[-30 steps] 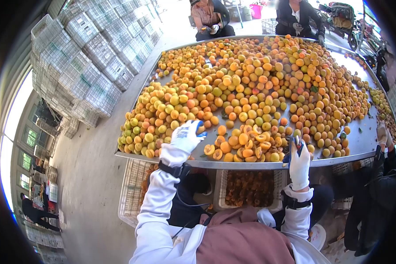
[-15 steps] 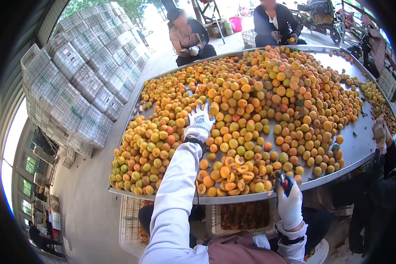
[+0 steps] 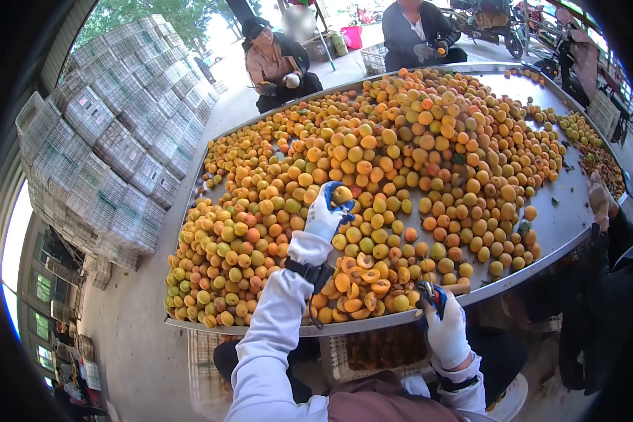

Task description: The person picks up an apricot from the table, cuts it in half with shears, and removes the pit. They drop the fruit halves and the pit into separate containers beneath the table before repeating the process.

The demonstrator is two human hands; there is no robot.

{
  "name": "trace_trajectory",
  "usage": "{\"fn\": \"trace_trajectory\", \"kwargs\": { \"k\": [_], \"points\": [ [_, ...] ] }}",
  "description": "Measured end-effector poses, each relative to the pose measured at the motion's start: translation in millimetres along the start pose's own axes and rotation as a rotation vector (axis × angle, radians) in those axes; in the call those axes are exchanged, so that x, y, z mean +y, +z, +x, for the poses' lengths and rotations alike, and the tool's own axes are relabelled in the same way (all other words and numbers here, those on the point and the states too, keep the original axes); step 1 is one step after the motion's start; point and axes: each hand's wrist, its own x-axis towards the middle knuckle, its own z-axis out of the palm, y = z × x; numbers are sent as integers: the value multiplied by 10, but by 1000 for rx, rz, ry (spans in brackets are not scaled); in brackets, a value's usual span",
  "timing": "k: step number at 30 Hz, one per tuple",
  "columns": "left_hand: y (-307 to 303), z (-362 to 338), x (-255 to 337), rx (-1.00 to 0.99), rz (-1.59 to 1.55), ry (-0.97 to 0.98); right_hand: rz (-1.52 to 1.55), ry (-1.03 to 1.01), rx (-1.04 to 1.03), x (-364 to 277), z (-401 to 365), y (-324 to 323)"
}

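Observation:
My left hand [image 3: 325, 214], in a white glove with blue fingertips, is closed round a yellow-orange apricot [image 3: 342, 193] above the heap of apricots [image 3: 373, 151]. At the table's near edge my gloved right hand [image 3: 449, 334] grips a small black-and-red hand tool [image 3: 431, 297], whose working end is partly hidden. A short brown cylindrical piece [image 3: 458, 288] lies beside that hand on the rim. Between my hands, a cluster of split apricot halves [image 3: 378, 287] rests on the metal table [image 3: 496, 290].
Below the table edge stands a white crate [image 3: 337, 362] with dark brown contents. Another pale crate [image 3: 207, 373] is to its left. Two people sit across the table, and a gloved hand [image 3: 599, 197] works at the right. Tall stacks of white crates [image 3: 112, 141] fill the left side.
My left hand has gone from spread fingers over the heap to closing on an apricot, lifting it slightly nearer me. My right hand still grips the tool. The whole view has shifted a little.

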Motion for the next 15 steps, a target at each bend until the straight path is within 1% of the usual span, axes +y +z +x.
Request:
{"fn": "trace_trajectory", "kwargs": {
  "k": [1, 2, 3, 5, 7, 9, 11, 13, 15],
  "points": [
    [19, -248, 104, -85, -209, -81, -3, -16, -19, 16, -23, 22],
    [70, -508, 290, -138, -306, -116, -15, -10, -43, -24, -42, 37],
    [102, -744, 420, -157, -319, -152, 36, 6, -55, -74, -65, 74],
    [219, -1104, 541, -176, -381, -90, 61, 13, -106, -74, -129, 141],
    [262, -1425, 639, -241, -708, -188, 94, 17, -133, -154, -185, 194],
    [304, -1597, 561, -309, -972, -155, 119, -27, -132, -168, -239, 257],
    [371, -1757, 613, -304, -1044, -153, 111, -64, -115, -167, -297, 315],
    [401, -1884, 703, -300, -1038, -163, 93, -166, -140, -169, -319, 352],
    [430, -1963, 732, -293, -1032, -169, 95, -193, -136, -150, -340, 390]
  ]
}}
